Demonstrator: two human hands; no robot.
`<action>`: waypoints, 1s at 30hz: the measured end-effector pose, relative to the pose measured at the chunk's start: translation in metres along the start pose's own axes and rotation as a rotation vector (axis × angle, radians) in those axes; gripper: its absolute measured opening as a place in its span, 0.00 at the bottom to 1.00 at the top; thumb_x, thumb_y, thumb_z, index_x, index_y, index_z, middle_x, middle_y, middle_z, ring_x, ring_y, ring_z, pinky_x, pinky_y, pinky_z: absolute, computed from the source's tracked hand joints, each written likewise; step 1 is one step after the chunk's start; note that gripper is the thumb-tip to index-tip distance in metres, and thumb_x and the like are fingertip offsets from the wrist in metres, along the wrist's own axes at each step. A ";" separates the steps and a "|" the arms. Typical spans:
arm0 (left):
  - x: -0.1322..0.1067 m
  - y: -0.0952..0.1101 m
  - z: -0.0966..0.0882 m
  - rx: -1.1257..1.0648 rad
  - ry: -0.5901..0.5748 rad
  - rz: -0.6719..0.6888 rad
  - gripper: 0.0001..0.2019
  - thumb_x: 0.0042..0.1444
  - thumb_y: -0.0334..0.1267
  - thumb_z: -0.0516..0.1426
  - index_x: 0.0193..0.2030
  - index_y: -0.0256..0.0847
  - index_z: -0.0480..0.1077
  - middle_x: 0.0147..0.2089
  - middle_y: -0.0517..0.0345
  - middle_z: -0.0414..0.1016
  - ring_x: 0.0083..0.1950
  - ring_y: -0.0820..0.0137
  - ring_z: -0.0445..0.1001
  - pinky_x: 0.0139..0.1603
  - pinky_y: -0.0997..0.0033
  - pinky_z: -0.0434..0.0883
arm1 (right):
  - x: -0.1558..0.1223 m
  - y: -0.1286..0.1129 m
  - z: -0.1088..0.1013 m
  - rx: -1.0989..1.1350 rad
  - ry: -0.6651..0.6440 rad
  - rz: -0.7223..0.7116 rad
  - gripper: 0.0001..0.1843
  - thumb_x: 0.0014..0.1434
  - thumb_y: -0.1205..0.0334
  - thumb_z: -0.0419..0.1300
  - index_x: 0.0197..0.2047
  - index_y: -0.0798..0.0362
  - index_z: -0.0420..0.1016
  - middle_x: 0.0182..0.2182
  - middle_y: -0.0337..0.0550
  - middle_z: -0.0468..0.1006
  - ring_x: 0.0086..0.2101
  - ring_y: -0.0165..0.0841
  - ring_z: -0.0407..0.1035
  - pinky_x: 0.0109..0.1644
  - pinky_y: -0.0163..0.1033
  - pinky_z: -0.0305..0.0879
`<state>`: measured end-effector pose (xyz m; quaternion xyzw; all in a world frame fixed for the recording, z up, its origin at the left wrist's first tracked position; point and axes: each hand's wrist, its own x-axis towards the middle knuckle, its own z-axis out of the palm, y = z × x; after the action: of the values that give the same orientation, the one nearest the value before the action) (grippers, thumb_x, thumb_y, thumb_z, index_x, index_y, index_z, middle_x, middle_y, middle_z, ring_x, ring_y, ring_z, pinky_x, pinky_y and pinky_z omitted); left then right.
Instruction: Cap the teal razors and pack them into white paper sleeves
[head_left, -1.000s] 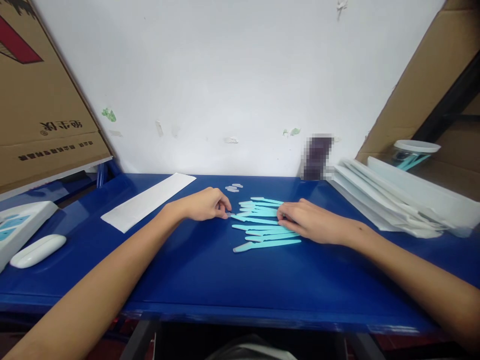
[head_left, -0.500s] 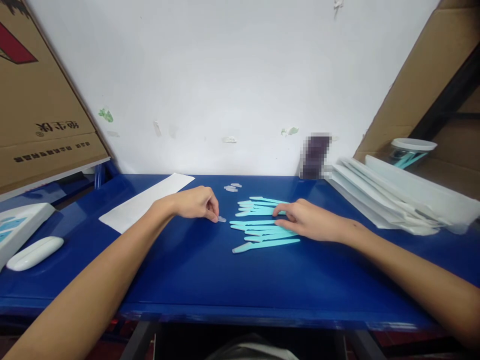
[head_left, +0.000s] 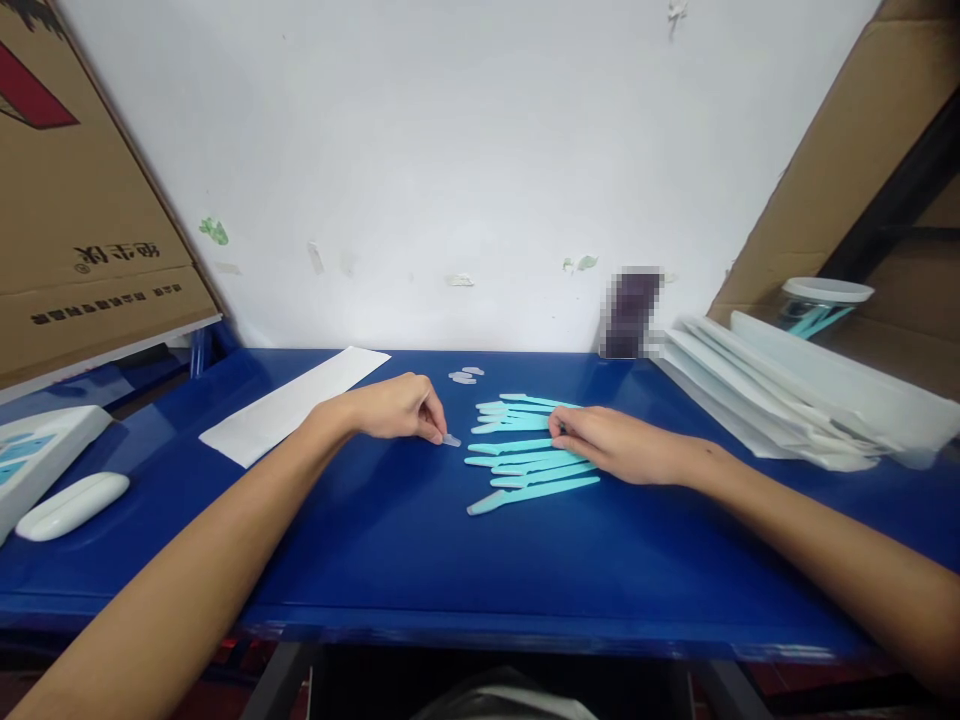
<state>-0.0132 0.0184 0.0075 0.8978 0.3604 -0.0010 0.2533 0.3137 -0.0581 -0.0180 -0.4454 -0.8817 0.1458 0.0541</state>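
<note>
My left hand (head_left: 405, 408) is closed in a pinch on a small clear blade cap (head_left: 451, 440), which points right from the fingertips. Several more clear caps (head_left: 466, 376) lie near the back of the table. To the right, several turquoise eyebrow razors (head_left: 525, 463) lie loosely side by side, blade ends to the left. My right hand (head_left: 611, 440) is over their handle ends, thumb and forefinger closed on the handle of one eyebrow razor (head_left: 510, 447) in the middle. A short gap separates the cap from that razor's tip.
A white paper strip (head_left: 292, 408) lies behind my left forearm. At the left are a white oval case (head_left: 73, 507) and a white tray (head_left: 90, 430) with blue pieces. White sleeves (head_left: 787, 400) are stacked at the right, by a lidded jar (head_left: 825, 292). Cardboard (head_left: 97, 200) stands left.
My left hand has moved slightly right with the cap. My right thumb and forefinger have closed on a razor handle, and the front razors have shifted and tilted a little.
</note>
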 end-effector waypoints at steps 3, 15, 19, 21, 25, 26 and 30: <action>0.001 0.001 0.001 0.012 0.015 0.020 0.07 0.55 0.39 0.65 0.39 0.43 0.84 0.36 0.57 0.85 0.35 0.69 0.78 0.35 0.75 0.68 | -0.003 0.002 -0.003 -0.035 0.086 -0.041 0.15 0.74 0.50 0.42 0.40 0.49 0.61 0.38 0.45 0.74 0.32 0.34 0.65 0.36 0.40 0.59; 0.008 0.001 0.010 0.029 0.071 0.096 0.08 0.57 0.40 0.64 0.39 0.41 0.84 0.36 0.57 0.84 0.33 0.71 0.76 0.34 0.76 0.67 | -0.004 0.001 -0.009 -0.019 0.041 -0.083 0.10 0.74 0.56 0.41 0.40 0.48 0.56 0.30 0.39 0.70 0.26 0.32 0.60 0.31 0.39 0.50; 0.008 0.003 0.011 0.023 0.072 0.104 0.08 0.57 0.40 0.64 0.39 0.41 0.84 0.37 0.57 0.85 0.34 0.71 0.76 0.35 0.76 0.68 | -0.003 0.001 -0.007 -0.003 0.025 -0.086 0.10 0.74 0.57 0.42 0.39 0.49 0.56 0.30 0.39 0.70 0.26 0.32 0.60 0.31 0.39 0.51; 0.008 0.004 0.011 0.020 0.068 0.095 0.08 0.57 0.39 0.64 0.39 0.41 0.84 0.37 0.57 0.85 0.33 0.71 0.76 0.34 0.75 0.68 | -0.003 0.002 -0.007 -0.008 0.031 -0.088 0.11 0.74 0.56 0.42 0.39 0.49 0.55 0.29 0.39 0.69 0.26 0.32 0.59 0.31 0.38 0.51; 0.008 0.005 0.011 0.015 0.063 0.080 0.08 0.57 0.39 0.64 0.39 0.41 0.84 0.37 0.57 0.85 0.34 0.71 0.76 0.35 0.75 0.68 | -0.005 0.003 -0.009 -0.025 0.045 -0.091 0.11 0.75 0.55 0.40 0.41 0.48 0.56 0.29 0.38 0.68 0.26 0.32 0.58 0.31 0.38 0.51; 0.008 0.005 0.011 0.016 0.063 0.080 0.08 0.57 0.39 0.64 0.39 0.41 0.84 0.37 0.57 0.85 0.34 0.71 0.77 0.35 0.75 0.68 | -0.005 0.003 -0.009 -0.028 0.048 -0.089 0.11 0.75 0.54 0.40 0.42 0.48 0.56 0.30 0.38 0.68 0.26 0.32 0.59 0.31 0.38 0.52; 0.008 0.004 0.011 0.019 0.073 0.083 0.07 0.57 0.39 0.64 0.38 0.41 0.84 0.36 0.56 0.84 0.33 0.71 0.76 0.34 0.75 0.67 | -0.005 0.000 -0.009 -0.028 0.044 -0.092 0.12 0.75 0.55 0.41 0.41 0.49 0.57 0.31 0.40 0.71 0.27 0.32 0.60 0.32 0.38 0.54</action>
<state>-0.0028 0.0158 -0.0016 0.9137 0.3319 0.0386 0.2313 0.3193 -0.0603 -0.0095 -0.4083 -0.9018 0.1207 0.0739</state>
